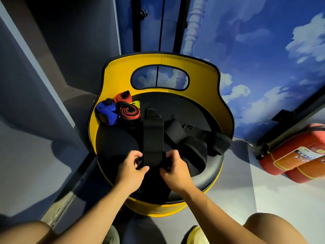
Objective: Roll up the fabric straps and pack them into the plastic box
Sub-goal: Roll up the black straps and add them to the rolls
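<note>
Matt black cloth strap point(152, 136); glossy yellow chair point(121, 71).

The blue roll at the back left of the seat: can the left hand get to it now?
Probably not yet: the left hand grips the black strap together with the right hand. Once freed, nothing blocks its way to the blue roll.

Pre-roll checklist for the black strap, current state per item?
1. Both hands on the near end: ok. Left hand and right hand pinch the black strap from either side.
2. Strap lies straight ahead on the seat: ok, it runs away from the hands without visible twist.
3. Roll started: cannot tell, the near end is hidden by the fingers.
4. Far end free: cannot tell, dark against the seat.
5. Finished rolls out of the way: ok, blue roll and red rolls sit far left.
6. Plastic box within reach: not ok, none in view.
</note>
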The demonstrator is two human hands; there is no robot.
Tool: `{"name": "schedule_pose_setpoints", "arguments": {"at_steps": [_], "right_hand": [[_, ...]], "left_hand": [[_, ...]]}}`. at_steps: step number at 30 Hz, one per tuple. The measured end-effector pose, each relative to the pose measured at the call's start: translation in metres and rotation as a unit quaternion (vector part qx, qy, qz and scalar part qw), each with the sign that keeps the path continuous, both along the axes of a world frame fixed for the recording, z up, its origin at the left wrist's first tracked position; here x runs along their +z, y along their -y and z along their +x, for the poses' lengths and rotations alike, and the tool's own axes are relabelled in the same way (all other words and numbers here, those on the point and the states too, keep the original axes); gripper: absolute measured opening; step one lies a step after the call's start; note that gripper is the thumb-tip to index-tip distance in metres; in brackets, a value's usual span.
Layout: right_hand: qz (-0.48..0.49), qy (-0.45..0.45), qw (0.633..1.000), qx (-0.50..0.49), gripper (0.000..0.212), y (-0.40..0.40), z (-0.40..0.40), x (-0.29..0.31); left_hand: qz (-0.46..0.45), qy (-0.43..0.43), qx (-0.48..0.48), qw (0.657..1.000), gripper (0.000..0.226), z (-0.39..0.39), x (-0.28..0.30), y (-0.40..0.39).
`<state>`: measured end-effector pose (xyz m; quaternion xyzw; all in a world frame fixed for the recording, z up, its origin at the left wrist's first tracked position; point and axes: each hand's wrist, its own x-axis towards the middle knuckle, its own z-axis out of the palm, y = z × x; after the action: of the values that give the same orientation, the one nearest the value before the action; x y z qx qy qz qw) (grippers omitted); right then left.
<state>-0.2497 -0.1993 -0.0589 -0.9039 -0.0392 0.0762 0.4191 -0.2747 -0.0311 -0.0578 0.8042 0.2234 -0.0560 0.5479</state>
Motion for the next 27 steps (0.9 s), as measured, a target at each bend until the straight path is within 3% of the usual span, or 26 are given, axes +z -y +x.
{"name": "schedule_pose_setpoints", "arguments": {"at_steps": [5, 10, 14, 19, 24, 27], "right_hand": [[-0.011, 0.017, 0.999, 0.03, 0.041, 0.006, -0.007, 0.004], [-0.041, 0.033, 0.997, 0.061, 0.036, 0.004, -0.001, 0.011], [-0.098, 0.047, 0.993, 0.051, 0.038, -0.007, 0.012, 0.007], [-0.114, 0.047, 0.992, -0.01, 0.049, -0.015, 0.022, -0.004], [-0.023, 0.069, 0.995, -0.063, 0.046, -0.02, 0.026, -0.009], [-0.003, 0.036, 0.994, -0.1, 0.04, -0.022, 0.022, -0.006]], "left_hand": [[0.014, 0.017, -0.007, 1.0, 0.036, -0.005, 0.006, -0.001], [0.108, -0.001, -0.034, 0.994, 0.025, 0.003, 0.009, -0.005], [0.144, -0.006, -0.002, 0.99, 0.029, 0.019, 0.011, -0.001], [0.085, 0.005, 0.064, 0.994, 0.03, 0.035, 0.009, 0.002], [0.018, 0.008, 0.093, 0.995, 0.026, 0.037, 0.003, 0.0], [-0.033, -0.002, 0.083, 0.996, 0.01, 0.037, -0.002, -0.003]]}}
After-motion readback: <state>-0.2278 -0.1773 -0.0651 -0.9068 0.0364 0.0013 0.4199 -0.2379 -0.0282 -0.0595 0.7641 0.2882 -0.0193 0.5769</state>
